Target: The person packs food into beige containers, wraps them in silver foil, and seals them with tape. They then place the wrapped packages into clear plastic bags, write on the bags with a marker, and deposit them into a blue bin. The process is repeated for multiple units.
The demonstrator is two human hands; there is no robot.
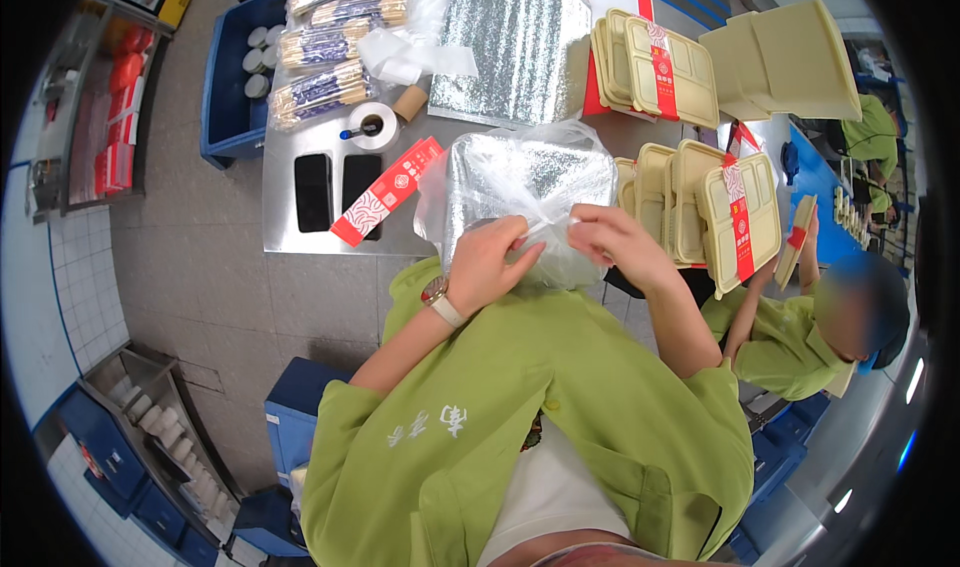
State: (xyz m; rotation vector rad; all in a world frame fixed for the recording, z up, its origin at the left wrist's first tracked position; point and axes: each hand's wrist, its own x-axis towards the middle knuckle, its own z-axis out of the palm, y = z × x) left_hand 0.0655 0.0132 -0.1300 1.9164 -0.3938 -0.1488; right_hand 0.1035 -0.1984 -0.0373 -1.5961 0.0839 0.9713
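A clear plastic bag (pixel 551 208) surrounds a silver foil insulated pouch (pixel 487 166) at the near edge of the steel table. The bag's top is gathered into a twist or knot over the pouch. My left hand (pixel 491 259), with a watch on its wrist, grips the gathered plastic on the left. On the right, my right hand (pixel 619 244) pinches the plastic between thumb and fingers. Both hands are close to the knot; the fingertips are partly hidden. A red printed paper sleeve (pixel 390 192) lies left of the bag, partly over one of two black phones (pixel 313 192).
Stacked lidded meal boxes (pixel 739 222) with red bands stand right, more meal boxes (pixel 671 72) behind. Wrapped chopsticks (pixel 322 91), a tape roll (pixel 375 126) and foil pouches (pixel 510 46) lie on the steel table (pixel 289 243). A co-worker (pixel 795 334) at right holds a box.
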